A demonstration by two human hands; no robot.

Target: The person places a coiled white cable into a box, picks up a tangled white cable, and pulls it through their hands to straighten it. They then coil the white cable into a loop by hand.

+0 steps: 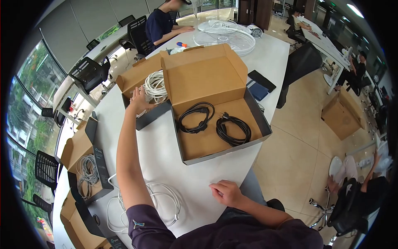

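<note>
My left hand [140,99] reaches over the near left side of a cardboard box, fingers spread right beside a coil of white cable [155,86]. My right hand [226,193] is curled into a loose fist near the table's front edge, with nothing showing in it. Between my arms and the boxes, a loosely looped white cable [168,195] lies on the white table [199,176], partly hidden by my left forearm. A larger box [182,150] stands open in front of me, holding two coiled black power cables [233,130].
At left, an open box [101,176] contains grey cable [87,171]; another open box [78,220] sits nearer. A dark phone [262,81] and blue pouch [259,91] lie right of the large box. White fan grilles [226,39] and a seated person [161,25] are at the far end.
</note>
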